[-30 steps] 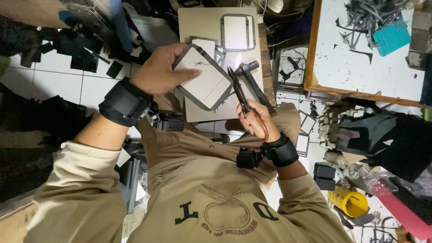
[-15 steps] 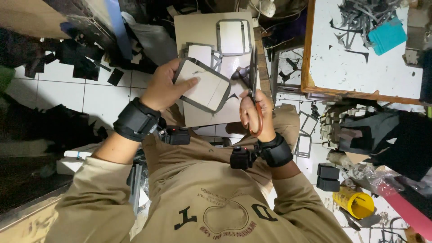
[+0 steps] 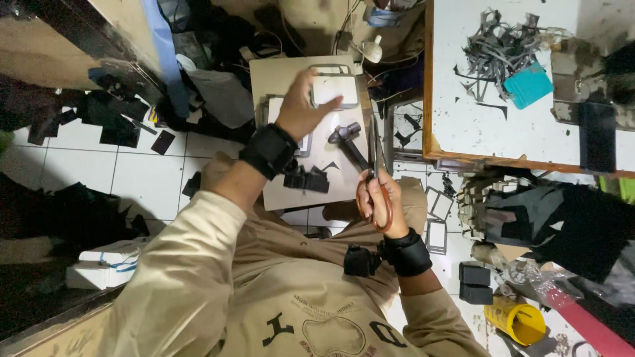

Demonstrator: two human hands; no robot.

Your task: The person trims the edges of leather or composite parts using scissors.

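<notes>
The left hand [image 3: 301, 109] reaches out over the small worktop [image 3: 278, 73] across the lap, its grip wide: the fingers are spread, with their tips pressing on a white piece [image 3: 335, 89] with rounded corners. That piece lies flat at the far edge, on top of another like it. A grey-rimmed piece [image 3: 272, 109] lies partly under the palm. The right hand [image 3: 377, 201] hangs nearer the body, its grip closed through the orange loops of the scissors [image 3: 374, 158]. The blades are together and point away, just beside the worktop's right edge. A hammer [image 3: 348, 142] lies between the two hands, touching neither. The step in hand looks like placing or picking a piece on the stack, not cutting, since the blades are well apart from any piece. Lifting the white piece would call for the fingers to curl under one edge without shifting the piece below. Cutting it would call for bringing it to the scissors, clear of the hammer.
</notes>
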